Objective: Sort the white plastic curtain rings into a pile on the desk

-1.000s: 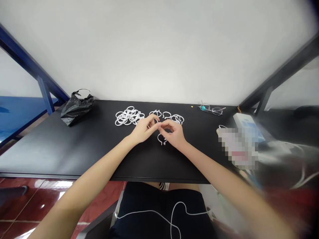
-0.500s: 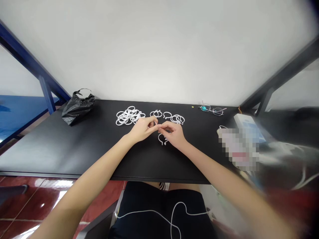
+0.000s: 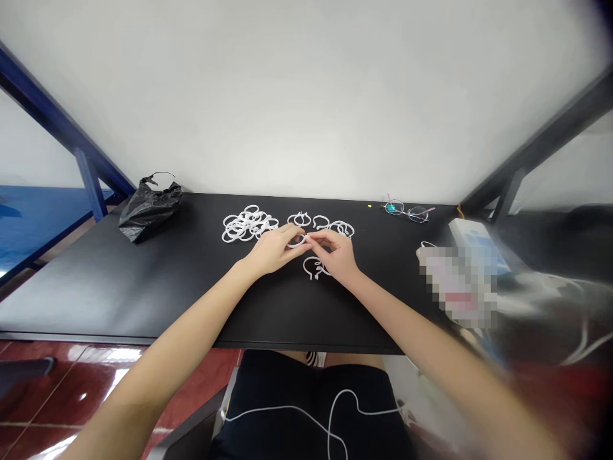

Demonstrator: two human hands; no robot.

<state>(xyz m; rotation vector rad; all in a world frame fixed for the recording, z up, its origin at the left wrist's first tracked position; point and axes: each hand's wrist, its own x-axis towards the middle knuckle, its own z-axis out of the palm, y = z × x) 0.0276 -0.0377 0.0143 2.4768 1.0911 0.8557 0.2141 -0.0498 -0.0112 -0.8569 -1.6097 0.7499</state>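
In the head view, my left hand is closed around a white plastic curtain ring, held just above the table. My right hand pinches the ring's right side, its fingertips meeting those of my left hand. Fingers cover part of the ring, so I cannot tell whether its ends are joined. Just below my right hand lie open rings, partly covered by it. Behind my hands lie more rings, some with their ends apart. To the left of my left hand is a heap of white rings.
The black table meets a pale wall. A black plastic bag sits at the left, eyeglasses at the back right. A white-and-blue box and a blurred-out phone-like object lie at the right. A white cable crosses my lap.
My fingers have shifted slightly on the held ring, and its lower curve shows now between my hands. The other rings stay where they were.
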